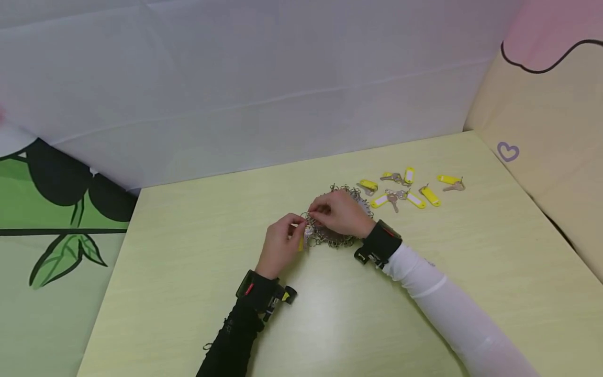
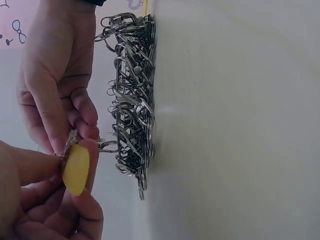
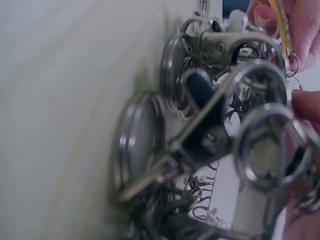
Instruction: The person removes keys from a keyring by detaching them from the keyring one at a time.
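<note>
My left hand [image 1: 280,243] pinches a yellow key tag [image 2: 76,171] between thumb and fingers, and a bit of metal sticks up from the tag's end. Close by, my right hand [image 1: 343,213] has thumb and fingertips together on a small metal clasp [image 2: 107,146]; the fingers partly hide it. Below the right hand lies a round grey rack [image 1: 364,203] edged with many metal clasps and split rings [image 2: 132,85]. In the right wrist view a large clasp [image 3: 212,137] fills the foreground, and a small ring [image 3: 295,66] hangs at the tag's end.
Right of the rack, several yellow key tags [image 1: 430,196] with keys [image 1: 393,202] lie scattered on the pale table [image 1: 198,251]. One tagged key [image 1: 455,186] is farther right. A white cloth wall [image 1: 282,104] stands behind, and a printed panel [image 1: 556,157] borders the right edge.
</note>
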Demonstrator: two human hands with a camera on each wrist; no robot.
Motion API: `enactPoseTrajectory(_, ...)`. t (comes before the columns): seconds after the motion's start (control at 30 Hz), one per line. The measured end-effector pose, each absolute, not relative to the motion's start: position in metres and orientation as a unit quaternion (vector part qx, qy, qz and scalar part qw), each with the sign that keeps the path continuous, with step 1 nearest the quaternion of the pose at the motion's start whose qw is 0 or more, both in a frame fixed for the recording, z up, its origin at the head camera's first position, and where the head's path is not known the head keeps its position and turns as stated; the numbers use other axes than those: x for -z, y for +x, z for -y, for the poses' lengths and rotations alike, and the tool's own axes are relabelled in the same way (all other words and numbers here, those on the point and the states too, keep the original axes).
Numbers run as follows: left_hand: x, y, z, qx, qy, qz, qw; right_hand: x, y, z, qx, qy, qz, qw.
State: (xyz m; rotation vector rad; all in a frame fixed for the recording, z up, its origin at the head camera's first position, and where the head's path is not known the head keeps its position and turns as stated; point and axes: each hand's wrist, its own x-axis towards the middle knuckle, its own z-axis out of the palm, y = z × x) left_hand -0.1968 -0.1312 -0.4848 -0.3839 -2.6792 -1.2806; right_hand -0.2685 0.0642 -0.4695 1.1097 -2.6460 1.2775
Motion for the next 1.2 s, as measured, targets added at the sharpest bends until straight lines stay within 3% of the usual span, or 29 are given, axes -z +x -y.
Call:
enactPoseTrajectory(0.47,0.482,-0.193,0.122,0.358,-0.12,0.91,0.171,0.468,-0.263,-0.059,-0.404,0.396,0.824,0.036)
enactPoseTrajectory(0.7,0.489,-0.194,0.122,0.44,-0.115,0.882,0.123,0.468,-0.259,-0.057,-0.392,0.421,0.815,0.068)
enactPoseTrajectory(0.9,0.492,-0.194,0.125,0.519,-0.081,0.847,0.077,0.47,-0.256,-0.055,-0.401,0.397,0.824,0.054)
enactPoseTrajectory(1.2,0.489,-0.193,0.126,0.524,-0.052,0.848,0.064,0.472,-0.255,-0.053,-0.413,0.354,0.838,0.048)
